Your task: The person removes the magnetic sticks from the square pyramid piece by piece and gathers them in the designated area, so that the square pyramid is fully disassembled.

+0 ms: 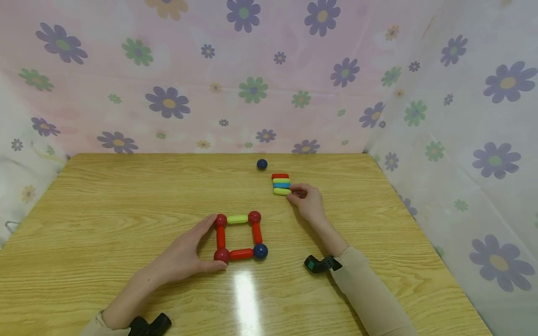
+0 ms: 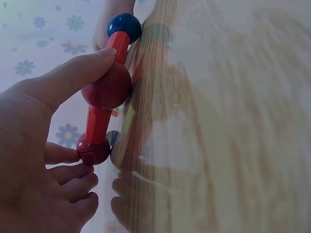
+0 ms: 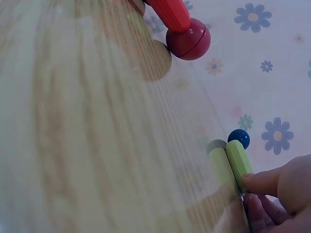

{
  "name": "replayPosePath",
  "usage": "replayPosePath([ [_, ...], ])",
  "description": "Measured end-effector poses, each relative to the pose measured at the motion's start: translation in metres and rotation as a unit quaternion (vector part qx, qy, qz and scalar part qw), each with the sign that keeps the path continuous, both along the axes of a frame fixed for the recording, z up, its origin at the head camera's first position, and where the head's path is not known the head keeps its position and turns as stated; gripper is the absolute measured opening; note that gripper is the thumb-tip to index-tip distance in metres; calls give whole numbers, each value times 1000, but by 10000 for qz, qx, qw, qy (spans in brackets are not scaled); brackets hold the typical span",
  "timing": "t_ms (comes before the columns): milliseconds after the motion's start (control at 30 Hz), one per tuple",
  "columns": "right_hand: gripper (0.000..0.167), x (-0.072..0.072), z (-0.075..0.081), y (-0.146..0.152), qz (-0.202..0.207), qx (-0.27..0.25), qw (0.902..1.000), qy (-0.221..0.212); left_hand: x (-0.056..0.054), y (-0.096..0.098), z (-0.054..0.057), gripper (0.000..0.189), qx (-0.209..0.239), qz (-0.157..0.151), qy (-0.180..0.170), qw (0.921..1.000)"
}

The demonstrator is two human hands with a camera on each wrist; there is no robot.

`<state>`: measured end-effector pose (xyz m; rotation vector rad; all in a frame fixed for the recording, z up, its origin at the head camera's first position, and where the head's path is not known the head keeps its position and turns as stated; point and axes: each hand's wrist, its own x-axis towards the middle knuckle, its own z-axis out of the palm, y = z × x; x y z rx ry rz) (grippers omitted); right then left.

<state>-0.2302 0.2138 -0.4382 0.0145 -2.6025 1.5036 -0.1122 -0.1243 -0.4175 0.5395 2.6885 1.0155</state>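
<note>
A square frame of magnetic rods and balls (image 1: 241, 254) lies on the table. It has three red rods, one yellow-green rod, red balls at three corners and a dark blue ball (image 2: 124, 28) at the near right one. My left hand (image 1: 180, 256) holds its left side, thumb at the near red ball (image 2: 108, 86) and index finger at the far red ball (image 1: 220, 220). Farther right, my right hand (image 1: 310, 203) pinches the right end of a loose yellow-green rod (image 3: 239, 162), the nearest in a short row. Its index finger is close to the blue rod (image 1: 281, 185) behind.
Beyond the blue rod lie another yellow-green rod (image 1: 281, 180) and a red rod (image 1: 280, 176). A loose dark blue ball (image 1: 262, 164) sits near the table's back edge. Flower-patterned cloth (image 1: 252, 60) hangs behind and beside the wooden table (image 1: 126, 200).
</note>
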Motion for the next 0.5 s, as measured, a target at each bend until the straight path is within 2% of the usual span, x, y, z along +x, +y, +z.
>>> replayPosePath([
  [500,21,1,0,-1,-169,94,9998,53,0,0,0,117,-4,-19,13,10000],
])
